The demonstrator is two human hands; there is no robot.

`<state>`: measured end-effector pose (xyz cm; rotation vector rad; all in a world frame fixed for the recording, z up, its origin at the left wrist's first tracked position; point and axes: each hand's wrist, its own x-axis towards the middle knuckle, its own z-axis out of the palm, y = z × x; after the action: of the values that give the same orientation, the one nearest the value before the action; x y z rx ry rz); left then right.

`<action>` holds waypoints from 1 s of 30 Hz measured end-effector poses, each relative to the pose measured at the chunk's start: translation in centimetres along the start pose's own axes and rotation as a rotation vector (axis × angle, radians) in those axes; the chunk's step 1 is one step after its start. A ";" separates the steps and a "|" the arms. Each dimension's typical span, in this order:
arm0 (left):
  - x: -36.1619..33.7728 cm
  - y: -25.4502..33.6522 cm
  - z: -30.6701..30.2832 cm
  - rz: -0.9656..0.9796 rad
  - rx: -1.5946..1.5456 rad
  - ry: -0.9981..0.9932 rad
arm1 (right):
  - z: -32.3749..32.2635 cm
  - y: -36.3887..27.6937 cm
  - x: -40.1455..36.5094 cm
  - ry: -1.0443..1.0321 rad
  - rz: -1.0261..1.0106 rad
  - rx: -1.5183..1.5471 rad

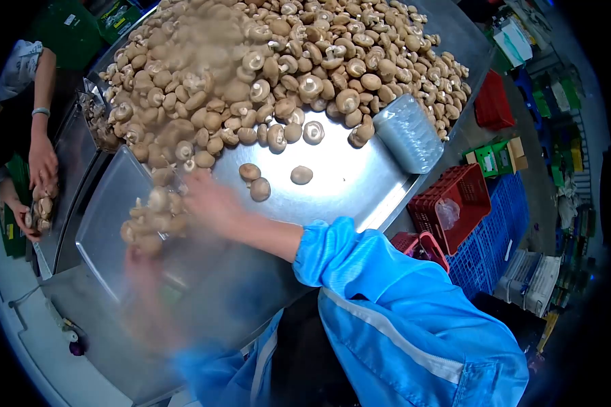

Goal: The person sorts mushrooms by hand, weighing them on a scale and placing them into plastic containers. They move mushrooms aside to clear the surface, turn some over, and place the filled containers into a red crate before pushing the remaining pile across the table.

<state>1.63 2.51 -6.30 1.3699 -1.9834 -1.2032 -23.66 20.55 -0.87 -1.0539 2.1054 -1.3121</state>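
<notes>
A large heap of brown-capped shiitake mushrooms (305,61) covers the back of a metal table (319,180). My left hand (144,268), hazy in the view, supports a cluster of mushrooms (153,220) from below near the table's left front; whether a tray lies under them I cannot make out. My right hand (210,203) reaches over to the right side of that cluster, its fingers blurred against the mushrooms. Beside it on the bare metal lie a few loose mushrooms (259,189). A stack of clear plastic trays (409,133) leans at the table's right edge.
At the left, another person's hands (42,163) hold a pack of mushrooms (43,207). Red crates (451,207) and a blue pallet (492,224) stand on the floor to the right. A green box (495,159) is behind them.
</notes>
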 end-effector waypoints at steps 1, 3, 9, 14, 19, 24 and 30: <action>-0.1 1.7 0.1 -0.077 -0.059 0.023 | 0.5 -0.1 0.1 0.014 -0.019 0.009; -0.1 3.4 -0.2 -0.163 -0.137 0.044 | 0.6 -0.8 0.4 -0.020 -0.015 -0.013; 0.6 3.2 -0.9 -0.215 -0.044 0.113 | 0.3 1.7 1.5 0.044 -0.176 -0.022; -3.8 7.2 0.2 0.127 0.266 0.413 | -11.5 8.1 1.9 0.392 -0.136 -0.279; -9.5 13.4 9.9 0.484 0.447 0.073 | -23.3 14.1 0.5 0.560 -0.141 -0.800; -12.1 18.1 18.7 0.462 0.448 -0.131 | -27.7 15.7 -1.4 0.524 -0.142 -0.815; -10.8 17.5 20.7 0.453 0.362 -0.174 | -28.2 15.2 -3.9 0.529 -0.091 -0.681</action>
<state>-18.60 22.90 -1.07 0.9014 -2.5510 -0.8026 -46.56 43.18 -1.77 -1.1445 3.0716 -0.9934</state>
